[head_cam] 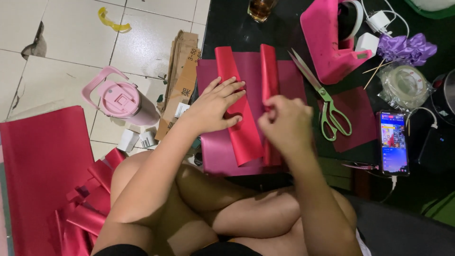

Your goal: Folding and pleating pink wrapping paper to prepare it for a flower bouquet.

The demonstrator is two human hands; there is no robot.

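Two hands on the red paper (pixel 246 137): left hand (pixel 215 106) flat, fingers released, pinning one fold; right hand (pixel 284 124) pinching the other crease.

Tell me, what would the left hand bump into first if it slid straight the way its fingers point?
Probably the upright red paper fold, just beyond the left hand fingertips; depth is hard to judge.

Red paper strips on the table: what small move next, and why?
Probably run the right hand down the right red strip to press its fold. That hand pinches it midway, while the left hand lies flat on the left red strip.
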